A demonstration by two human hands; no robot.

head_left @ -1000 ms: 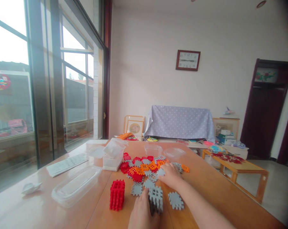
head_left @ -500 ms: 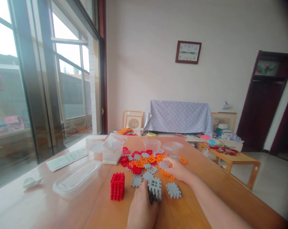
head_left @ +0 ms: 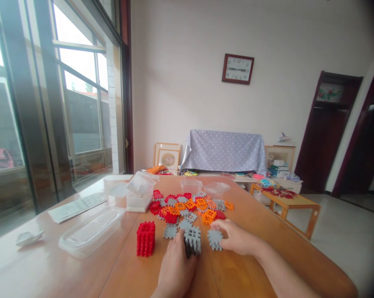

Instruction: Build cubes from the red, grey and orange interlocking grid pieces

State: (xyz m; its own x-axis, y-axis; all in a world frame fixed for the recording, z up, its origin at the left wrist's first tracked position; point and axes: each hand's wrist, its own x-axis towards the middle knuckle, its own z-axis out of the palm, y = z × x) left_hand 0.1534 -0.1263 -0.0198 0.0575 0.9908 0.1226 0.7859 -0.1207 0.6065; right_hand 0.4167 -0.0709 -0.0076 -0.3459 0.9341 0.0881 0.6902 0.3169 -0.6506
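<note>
My left hand point(head_left: 176, 265) is wrapped around the side of a grey stack of notched interlocking tiles point(head_left: 193, 238), which stands upright on the table with a windowed tile on top. To its right, my right hand point(head_left: 236, 236) has its fingers and thumb at the edge of a single grey notched tile point(head_left: 214, 240). A red stack of the same tiles point(head_left: 145, 239) stands left of my left hand, apart from it. Beyond both hands spreads a loose pile of red, orange and grey tiles point(head_left: 181, 207).
On the table's left lie a clear plastic lid point(head_left: 92, 231), a printed sheet point(head_left: 77, 208) and a crumpled wrapper point(head_left: 29, 238). A clear plastic box point(head_left: 140, 203) stands beside the pile, with clear containers point(head_left: 190, 185) behind. A low wooden table point(head_left: 286, 198) is at the right.
My right hand has come back from the pile towards me, to the single grey tile. My left hand stays at the grey stack. The view has turned slightly right.
</note>
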